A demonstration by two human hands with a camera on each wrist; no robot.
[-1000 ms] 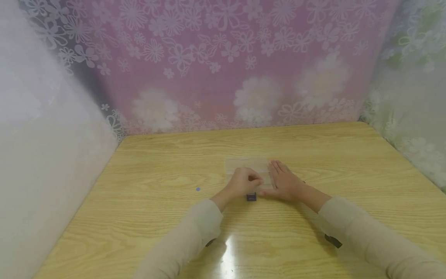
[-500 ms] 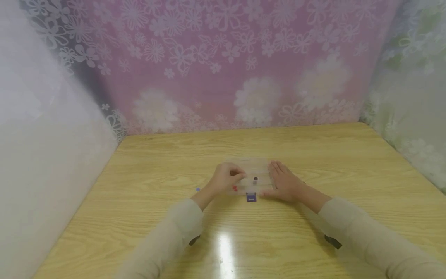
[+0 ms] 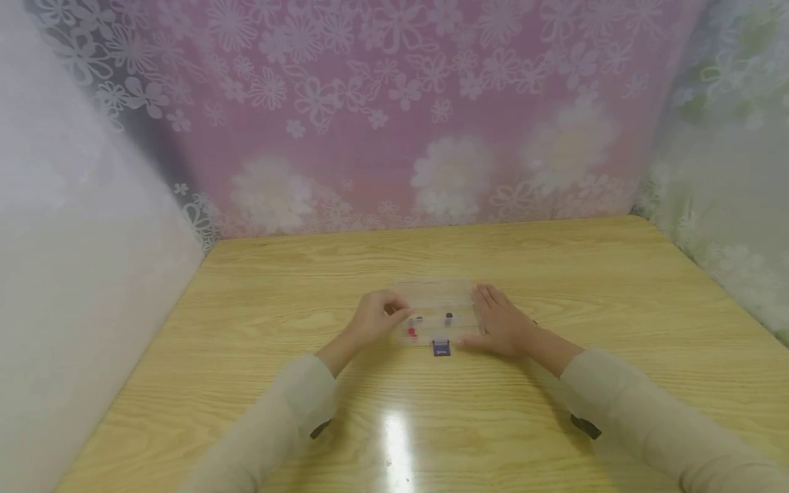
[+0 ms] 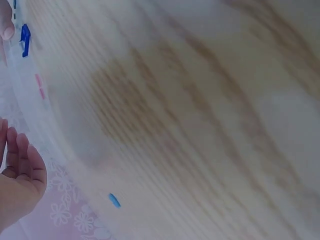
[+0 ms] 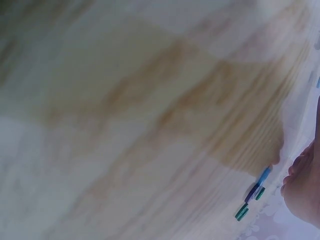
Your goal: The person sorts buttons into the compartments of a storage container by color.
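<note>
A clear plastic compartment box (image 3: 437,291) with a blue latch (image 3: 441,349) at its front lies on the table. Inside are small red pieces (image 3: 411,332) at the front left and a dark round piece (image 3: 449,316) further right. My left hand (image 3: 377,316) hovers at the box's left edge, fingers loosely curled; the left wrist view shows nothing in them. Flat against the box's right side rests my right hand (image 3: 505,322), fingers straight, thumb by the front edge. A small blue disc (image 4: 114,200) lies on the table; my left hand hides it in the head view.
In the right wrist view, small green pieces (image 5: 242,212) and a blue piece (image 5: 265,174) lie on the wooden table (image 3: 493,424) near the right hand. A pink flowered backdrop (image 3: 370,137) stands behind the table, with pale panels at both sides.
My left hand has moved left from over the box's right part to its left edge, uncovering the dark and red pieces. The right hand has stayed in place.
</note>
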